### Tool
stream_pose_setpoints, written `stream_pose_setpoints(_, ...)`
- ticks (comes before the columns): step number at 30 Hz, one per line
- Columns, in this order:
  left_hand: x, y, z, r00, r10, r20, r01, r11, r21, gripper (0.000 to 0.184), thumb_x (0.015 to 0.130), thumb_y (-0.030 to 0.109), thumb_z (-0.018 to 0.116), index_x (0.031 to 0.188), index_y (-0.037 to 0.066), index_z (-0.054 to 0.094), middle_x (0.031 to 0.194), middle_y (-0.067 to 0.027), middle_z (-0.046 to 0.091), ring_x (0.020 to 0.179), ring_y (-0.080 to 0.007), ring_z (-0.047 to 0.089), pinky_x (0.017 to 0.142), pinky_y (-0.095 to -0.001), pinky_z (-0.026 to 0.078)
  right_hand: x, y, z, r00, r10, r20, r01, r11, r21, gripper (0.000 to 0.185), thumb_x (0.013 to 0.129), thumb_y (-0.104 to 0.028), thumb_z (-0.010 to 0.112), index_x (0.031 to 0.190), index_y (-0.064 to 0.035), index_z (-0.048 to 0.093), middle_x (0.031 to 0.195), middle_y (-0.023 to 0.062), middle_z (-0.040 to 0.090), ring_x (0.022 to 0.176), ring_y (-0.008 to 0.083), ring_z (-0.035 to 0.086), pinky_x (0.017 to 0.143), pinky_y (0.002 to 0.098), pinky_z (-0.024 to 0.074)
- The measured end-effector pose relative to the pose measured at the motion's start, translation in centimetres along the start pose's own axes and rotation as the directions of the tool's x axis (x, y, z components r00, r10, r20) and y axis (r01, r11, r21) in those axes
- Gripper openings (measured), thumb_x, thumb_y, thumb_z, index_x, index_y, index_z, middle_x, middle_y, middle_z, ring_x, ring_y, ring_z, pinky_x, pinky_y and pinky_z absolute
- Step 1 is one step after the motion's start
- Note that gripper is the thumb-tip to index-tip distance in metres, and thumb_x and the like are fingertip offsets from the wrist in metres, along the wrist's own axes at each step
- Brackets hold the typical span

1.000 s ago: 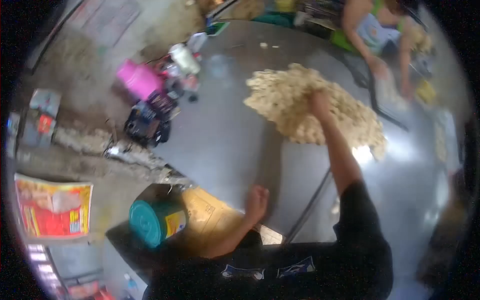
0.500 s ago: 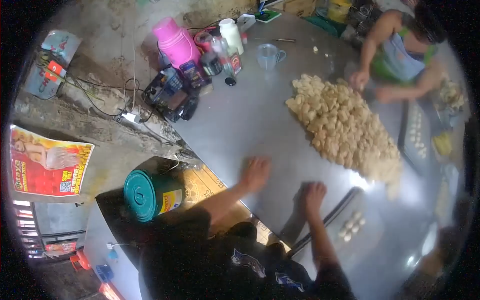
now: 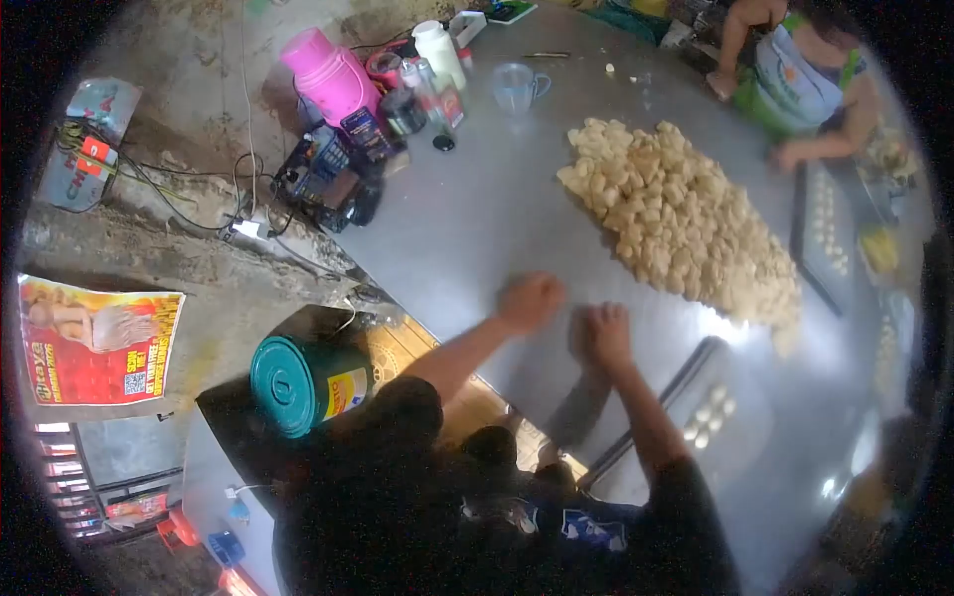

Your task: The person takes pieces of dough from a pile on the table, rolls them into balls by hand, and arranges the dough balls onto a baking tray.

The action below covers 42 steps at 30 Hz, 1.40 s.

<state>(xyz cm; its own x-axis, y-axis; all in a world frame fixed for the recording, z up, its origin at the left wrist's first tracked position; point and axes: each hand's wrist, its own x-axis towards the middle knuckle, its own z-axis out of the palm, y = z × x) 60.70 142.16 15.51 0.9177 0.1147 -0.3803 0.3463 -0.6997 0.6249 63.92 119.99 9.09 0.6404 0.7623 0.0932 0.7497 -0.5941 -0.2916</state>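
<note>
My left hand (image 3: 534, 301) is on the metal table (image 3: 452, 233), its fingers curled into a closed shape with whatever is under it hidden. Close to its right, my right hand (image 3: 607, 332) also rests on the tabletop, fingers bent down and together; I cannot make out anything in them. Beyond both hands lies a large heap of pale dough pieces (image 3: 676, 214), apart from them. To the right of my right forearm is a dark-edged tray (image 3: 668, 392) with several small dough balls (image 3: 710, 417) in rows.
Across the table a person in an apron (image 3: 795, 79) has one hand by another tray (image 3: 820, 233) of dough balls. A glass mug (image 3: 515, 89), pink jug (image 3: 333, 77) and white bottle (image 3: 439, 52) stand at the back left. A green lidded bucket (image 3: 283, 387) is beside the table.
My left hand has curled up and come closer to my right, which has moved slightly toward the heap. The person opposite has drawn their hands apart, away from the heap. The view has shifted slightly.
</note>
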Motion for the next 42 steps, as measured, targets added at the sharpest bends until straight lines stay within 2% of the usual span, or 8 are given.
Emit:
stream_pose_setpoints(14, -1.7, -2.9, 2.4, 0.992, 0.098, -0.08, -0.098, 0.995, 0.008, 0.02, 0.087, 0.018, 0.047, 0.093, 0.005, 0.06, 0.08, -0.0155, 0.061, 0.086, -0.0307, 0.059, 0.076, -0.0393, 0.047, -1.9, 0.4, -1.0, 0.989, 0.118, 0.084, -0.124, 0.99, 0.073, 0.045, 0.077, -0.012, 0.051, 0.12, 0.0003, 0.046, 0.112, 0.0208, 0.048, 0.104, 0.0372, 0.045, 0.089, 0.0456, 0.037)
stream_pose_setpoints(16, -2.3, -10.3, 6.3, 0.747, 0.628, -0.217, -0.3, 0.611, 0.732, 0.02, 0.087, 0.019, 0.048, 0.095, 0.006, 0.061, 0.076, -0.0151, 0.06, 0.086, -0.0306, 0.059, 0.076, -0.0393, 0.047, -5.3, 0.4, -1.4, 0.975, 0.202, 0.091, -0.208, 0.976, 0.062, 0.044, 0.077, -0.012, 0.051, 0.119, 0.0006, 0.046, 0.109, 0.0214, 0.048, 0.102, 0.0373, 0.045, 0.088, 0.0457, 0.0372)
stream_pose_setpoints(19, -9.5, -7.4, 7.1, 0.955, 0.162, -0.248, -0.166, 0.986, 0.005, 0.02, 0.087, 0.014, 0.045, 0.096, 0.007, 0.062, 0.074, -0.0121, 0.06, 0.084, -0.0285, 0.059, 0.075, -0.0405, 0.046, -12.4, -1.8, 1.3, 0.938, 0.312, 0.15, -0.316, 0.949, 0.002, 0.043, 0.076, -0.012, 0.052, 0.117, 0.0014, 0.047, 0.109, 0.0235, 0.048, 0.104, 0.0384, 0.045, 0.089, 0.0468, 0.0371)
stream_pose_setpoints(21, -7.8, -9.8, 15.4, 0.883, -0.093, -0.46, -0.318, 0.603, -0.732, 0.019, 0.086, 0.012, 0.046, 0.094, 0.005, 0.062, 0.081, -0.0132, 0.061, 0.087, -0.0301, 0.058, 0.078, -0.044, 0.045, -10.1, -3.9, 2.8, 0.98, 0.197, 0.015, -0.197, 0.98, 0.028, 0.044, 0.077, -0.012, 0.052, 0.118, 0.0012, 0.047, 0.112, 0.0239, 0.047, 0.106, 0.039, 0.045, 0.09, 0.0474, 0.0367)
stream_pose_setpoints(23, -5.6, -2.6, 8.8, 0.648, 0.691, -0.321, -0.404, 0.669, 0.624, 0.019, 0.083, 0.015, 0.05, 0.095, 0.004, 0.061, 0.093, -0.0181, 0.059, 0.091, -0.0343, 0.056, 0.079, -0.0475, 0.043, -6.6, -5.3, 3.9, 0.996, 0.067, -0.065, -0.067, 0.998, 0.0, 0.044, 0.077, -0.013, 0.052, 0.118, 0.0001, 0.048, 0.117, 0.0244, 0.046, 0.111, 0.04, 0.043, 0.093, 0.0481, 0.0357)
stream_pose_setpoints(25, -1.7, 0.4, 3.3, 0.996, 0.024, 0.087, -0.028, 0.998, 0.052, 0.047, 0.084, 0.033, 0.058, 0.119, 0.003, 0.047, 0.106, -0.0182, 0.055, 0.096, -0.0343, 0.055, 0.082, -0.0466, 0.044, -1.3, -3.4, 2.2, 0.995, 0.04, -0.09, -0.046, 0.996, -0.071, 0.033, 0.077, -0.015, 0.05, 0.107, -0.0023, 0.052, 0.109, 0.0209, 0.049, 0.102, 0.0375, 0.046, 0.089, 0.0468, 0.0366)
stream_pose_setpoints(32, -6.6, -2.9, -0.2, 0.781, 0.56, -0.277, -0.506, 0.827, 0.244, 0.045, 0.077, 0.03, 0.069, 0.114, 0.009, 0.056, 0.099, -0.013, 0.058, 0.095, -0.0314, 0.054, 0.083, -0.0408, 0.044, -7.7, 0.5, -2.6, 0.936, 0.294, -0.191, -0.275, 0.954, 0.123, 0.017, 0.075, -0.015, 0.061, 0.086, -0.0023, 0.058, 0.087, 0.0122, 0.055, 0.082, 0.03, 0.053, 0.071, 0.0412, 0.0454)
stream_pose_setpoints(42, -9.8, 13.0, 14.7, 0.915, 0.402, -0.035, -0.403, 0.905, -0.137, 0.025, 0.075, 0.014, 0.07, 0.098, 0.006, 0.063, 0.093, -0.0072, 0.059, 0.084, -0.0211, 0.058, 0.077, -0.0337, 0.049, -23.8, -3.2, -10.4, 0.548, 0.759, -0.351, -0.374, 0.598, 0.709, 0.03, 0.075, -0.006, 0.067, 0.105, -0.0059, 0.062, 0.099, 0.0125, 0.058, 0.08, 0.0216, 0.062, 0.072, 0.031, 0.0505)
